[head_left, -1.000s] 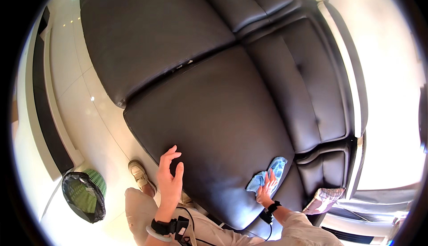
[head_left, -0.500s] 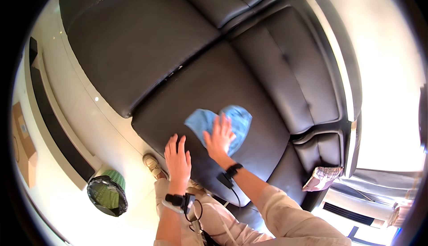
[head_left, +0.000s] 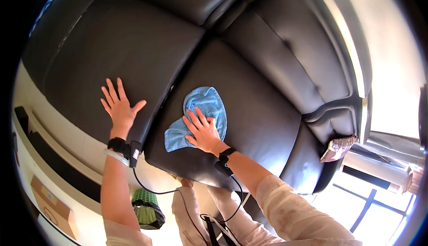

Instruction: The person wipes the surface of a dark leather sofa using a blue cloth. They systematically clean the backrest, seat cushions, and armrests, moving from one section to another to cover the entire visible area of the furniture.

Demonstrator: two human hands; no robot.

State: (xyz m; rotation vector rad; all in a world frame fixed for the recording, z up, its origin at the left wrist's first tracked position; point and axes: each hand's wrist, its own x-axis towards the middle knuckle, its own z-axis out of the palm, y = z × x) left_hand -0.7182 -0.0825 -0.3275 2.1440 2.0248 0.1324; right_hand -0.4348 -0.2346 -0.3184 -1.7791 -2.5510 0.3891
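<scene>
A blue cloth (head_left: 211, 101) lies loosely folded on the dark leather sofa seat (head_left: 249, 143), near its front edge. My right hand (head_left: 203, 132) is spread flat on top of the cloth, pressing it against the seat with fingers apart and not wrapped round it. My left hand (head_left: 120, 110) is over the front part of the neighbouring seat cushion (head_left: 116, 41), fingers spread wide and nothing in it. Both wrists wear black straps with small devices and cables.
A green waste basket (head_left: 145, 197) with a black liner stands on the floor by my legs. A plaid cushion or cloth (head_left: 339, 148) rests on the sofa's arm at right. A cardboard box (head_left: 53, 206) is at lower left. A gap separates the seat cushions.
My left hand has moved left and forward from beside the sofa's front edge to over the neighbouring cushion, spreading wide. My right hand stays on the cloth, now nearer the gap. The view has shifted.
</scene>
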